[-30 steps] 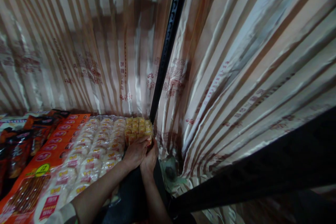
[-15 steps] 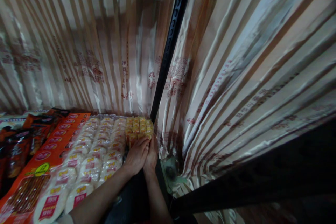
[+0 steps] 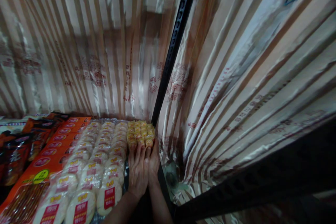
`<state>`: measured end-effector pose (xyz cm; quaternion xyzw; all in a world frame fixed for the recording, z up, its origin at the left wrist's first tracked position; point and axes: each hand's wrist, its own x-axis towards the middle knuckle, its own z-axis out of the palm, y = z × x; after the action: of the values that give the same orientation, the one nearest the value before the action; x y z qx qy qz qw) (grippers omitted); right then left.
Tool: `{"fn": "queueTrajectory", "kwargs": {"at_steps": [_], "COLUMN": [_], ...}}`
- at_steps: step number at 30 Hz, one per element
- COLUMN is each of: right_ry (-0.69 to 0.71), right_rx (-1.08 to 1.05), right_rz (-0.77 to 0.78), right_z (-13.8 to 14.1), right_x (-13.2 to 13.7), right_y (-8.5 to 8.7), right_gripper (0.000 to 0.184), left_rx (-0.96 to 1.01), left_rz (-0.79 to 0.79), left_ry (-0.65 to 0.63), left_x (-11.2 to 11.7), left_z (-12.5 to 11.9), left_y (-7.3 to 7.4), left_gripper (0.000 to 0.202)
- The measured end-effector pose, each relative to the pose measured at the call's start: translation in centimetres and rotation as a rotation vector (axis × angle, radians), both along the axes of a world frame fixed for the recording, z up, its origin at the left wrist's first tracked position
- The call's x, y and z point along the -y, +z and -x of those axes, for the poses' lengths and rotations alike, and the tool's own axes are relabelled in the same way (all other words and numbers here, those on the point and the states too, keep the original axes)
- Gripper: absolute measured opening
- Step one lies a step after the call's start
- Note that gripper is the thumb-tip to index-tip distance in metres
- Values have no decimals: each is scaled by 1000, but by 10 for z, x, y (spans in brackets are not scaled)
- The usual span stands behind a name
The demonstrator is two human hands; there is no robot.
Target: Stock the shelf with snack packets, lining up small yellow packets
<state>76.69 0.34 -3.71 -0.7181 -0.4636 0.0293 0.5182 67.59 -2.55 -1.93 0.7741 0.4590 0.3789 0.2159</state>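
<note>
A block of small yellow wrapped packets [image 3: 141,131] stands in neat rows at the back right corner of the shelf. My left hand [image 3: 138,173] lies flat, palm down, its stretched fingers touching the front of the yellow packets. Beside it, my right hand [image 3: 154,161] runs along the right front corner of the same block, fingers extended and partly hidden. The two hands touch each other. Just left of them are rows of round white packaged cakes [image 3: 90,169] with red labels, in clear wrap.
Orange snack packs [image 3: 56,140] and dark orange-black bags [image 3: 18,154] lie further left. A black perforated post [image 3: 172,47] rises behind the packets. Pleated printed curtains [image 3: 99,59] hang behind and right; a dark metal beam [image 3: 252,171] crosses the lower right.
My left hand has swung from a slanted pose over the right hand to lying straight, fingers spread against the packets. More of the yellow block's front shows. The view has shifted slightly.
</note>
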Motion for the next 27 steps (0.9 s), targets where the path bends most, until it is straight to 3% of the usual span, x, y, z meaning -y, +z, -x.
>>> {"fn": "queueTrajectory", "kwargs": {"at_steps": [9,14,21,27], "right_ry": [-18,-36,-7,-49], "right_rx": [-47,-38,-141,-182], "right_rz": [38,37,26,-1], "right_z": [5,8,9,5], "right_x": [-6,-7,-10,-19], "right_y": [11,13,27,29], "right_gripper": [61,60,57,51], "left_rx": [11,35,84,108], "left_rz": [-194,-261,-236,-191], "left_ry": [96,105,115,127], "left_x": [-10,-9,-9,-9], "left_z": [-2,-2,-2,-3], "left_y": [-15,-13,-15,-20], "left_gripper": [48,50,50,48]}}
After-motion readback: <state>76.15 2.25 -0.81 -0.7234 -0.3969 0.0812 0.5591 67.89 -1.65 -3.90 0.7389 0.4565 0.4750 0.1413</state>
